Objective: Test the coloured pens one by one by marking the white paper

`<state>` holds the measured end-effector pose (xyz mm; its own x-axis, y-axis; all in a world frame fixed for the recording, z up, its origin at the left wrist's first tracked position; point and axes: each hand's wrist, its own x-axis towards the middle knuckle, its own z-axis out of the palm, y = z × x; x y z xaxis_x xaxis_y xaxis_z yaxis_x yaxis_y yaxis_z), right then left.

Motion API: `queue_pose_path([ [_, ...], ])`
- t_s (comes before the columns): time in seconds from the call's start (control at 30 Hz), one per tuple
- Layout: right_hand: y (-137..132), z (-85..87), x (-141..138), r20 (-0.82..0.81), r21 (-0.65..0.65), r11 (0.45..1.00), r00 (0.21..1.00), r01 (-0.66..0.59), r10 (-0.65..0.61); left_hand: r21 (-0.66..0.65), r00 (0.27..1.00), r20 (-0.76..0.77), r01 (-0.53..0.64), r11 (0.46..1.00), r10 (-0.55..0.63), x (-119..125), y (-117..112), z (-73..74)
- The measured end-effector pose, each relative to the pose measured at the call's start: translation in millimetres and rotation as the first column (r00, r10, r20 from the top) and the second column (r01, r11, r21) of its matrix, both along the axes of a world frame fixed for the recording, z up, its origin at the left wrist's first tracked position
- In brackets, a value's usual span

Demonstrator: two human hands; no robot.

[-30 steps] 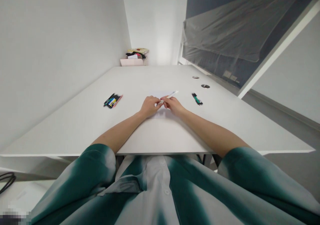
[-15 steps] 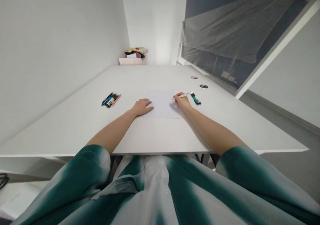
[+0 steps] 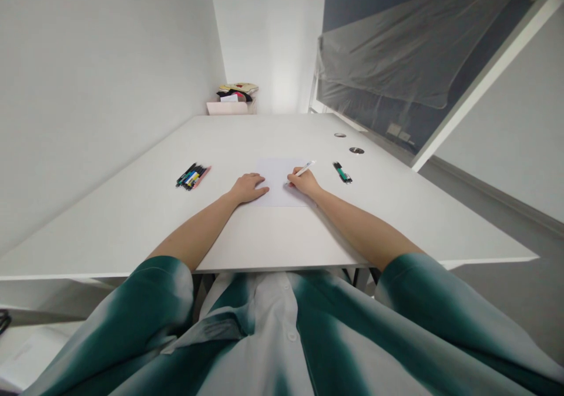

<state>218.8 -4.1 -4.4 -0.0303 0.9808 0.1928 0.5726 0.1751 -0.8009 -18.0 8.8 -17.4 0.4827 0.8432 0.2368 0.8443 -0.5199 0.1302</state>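
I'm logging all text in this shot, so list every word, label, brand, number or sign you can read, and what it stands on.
No text can be read anywhere in view.
Slim white pen in the right hand: any print too small to read.
Multicoloured pile of slim pens: any print too small to read.
Small green-and-black group of pens: any print too small to read.
White rectangular paper sheet: no legible writing.

A white table (image 3: 282, 234) carries a sheet of paper (image 3: 275, 198) near its middle. Left of it lies a cluster of pens (image 3: 192, 177), mostly dark, a pink one along the right side; right of it, a smaller green-and-black bundle (image 3: 342, 173). Two round fittings (image 3: 356, 150) sit in the surface, far right.
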Motion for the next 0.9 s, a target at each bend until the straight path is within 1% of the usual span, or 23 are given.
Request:
queue_pose_path([
  [0.23,-6,1.7,-5,0.057,0.037,0.998,0.997,-0.048,0.046,-0.003,1.000,0.018,0.004,1.000,-0.003,0,-2,2.5],
  [0.43,-6,1.9,-4,0.077,0.066,0.998,0.997,-0.010,0.005,-0.038,1.000,0.001,-0.013,0.999,0.013,2,-4,5.8],
  [0.5,-5,2.2,-3,0.039,0.066,0.998,0.999,-0.009,0.006,-0.042,1.000,-0.007,-0.019,0.999,0.018,2,-4,5.8],
  [0.57,-5,3.5,-2,-0.049,0.075,0.997,0.999,0.008,-0.005,-0.037,1.000,0.000,-0.022,0.999,0.022,2,-4,5.8],
  [0.67,-8,6.5,-1,-0.215,0.089,0.996,0.977,0.015,0.004,0.043,0.998,0.068,0.013,0.999,-0.016,5,-8,8.2],
  [0.7,-9,7.3,-2,-0.262,0.093,0.996,0.964,-0.015,0.039,0.090,0.993,0.104,0.038,0.995,-0.047,8,-11,9.9],
  [0.77,-14,8.0,-5,-0.338,0.098,0.988,0.929,-0.123,0.149,0.173,0.974,0.175,0.112,0.979,-0.142,17,-17,14.5],
  [0.83,-19,7.3,-11,-0.395,0.092,0.967,0.882,-0.239,0.256,0.205,0.947,0.204,0.207,0.957,-0.249,27,-23,19.4],
  [0.9,-23,6.1,-15,-0.434,0.078,0.946,0.844,-0.313,0.315,0.197,0.930,0.186,0.282,0.939,-0.318,35,-27,22.9],
])
